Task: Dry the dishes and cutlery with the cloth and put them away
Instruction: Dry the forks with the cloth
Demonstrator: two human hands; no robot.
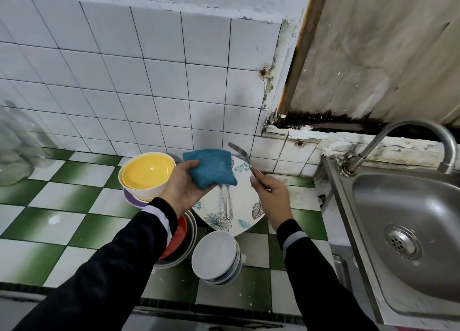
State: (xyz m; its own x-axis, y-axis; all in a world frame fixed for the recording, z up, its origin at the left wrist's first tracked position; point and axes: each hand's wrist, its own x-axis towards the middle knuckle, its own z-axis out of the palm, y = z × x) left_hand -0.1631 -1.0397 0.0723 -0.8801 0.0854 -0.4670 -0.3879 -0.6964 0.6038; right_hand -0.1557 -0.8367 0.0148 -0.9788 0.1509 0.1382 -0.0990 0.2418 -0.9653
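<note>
My left hand [183, 182] holds a folded blue cloth [211, 167] above the counter. My right hand [270, 194] grips the handle of a metal fork [240, 153], tines pointing up and left, just right of the cloth. Below them a floral plate [242, 204] carries two pieces of cutlery [225, 204], their upper ends hidden by the cloth. A yellow bowl [146, 172] sits on a purple dish at the left. A stack of white bowls [216, 256] and a red bowl [179, 236] in a nest of bowls stand nearer to me.
A steel sink [408, 231] with a curved tap [423, 136] fills the right side. A clear glass jar [15, 146] stands at the far left on the green-and-white tiled counter [62, 206]. A white tiled wall rises behind.
</note>
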